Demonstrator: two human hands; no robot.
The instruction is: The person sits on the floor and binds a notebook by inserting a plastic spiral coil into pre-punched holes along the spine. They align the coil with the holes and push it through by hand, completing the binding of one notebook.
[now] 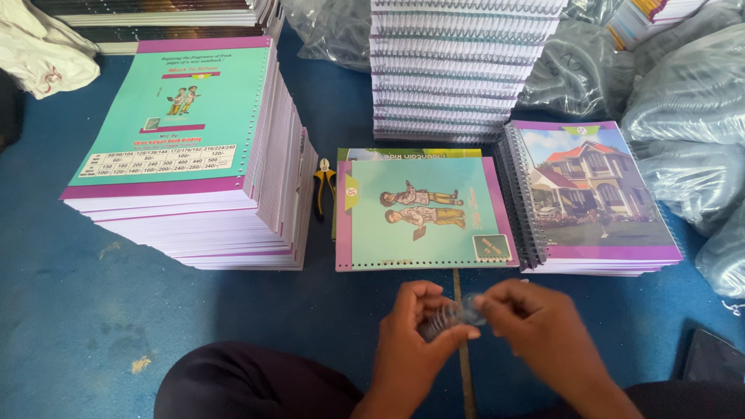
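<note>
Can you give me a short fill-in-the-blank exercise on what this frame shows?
1. Both hands, left hand and right hand, hold a small metal ____ between them.
2. The pliers on the blue floor have ____ and black handles.
3. The bound notebook on the right shows a ____ on its cover.
4. The unbound notebook nearest the hands shows two ____ figures.

Missing words: spiral coil; yellow; house; cartoon

You have two hands on one wire spiral coil, one pair of pliers, and three notebook stacks.
</note>
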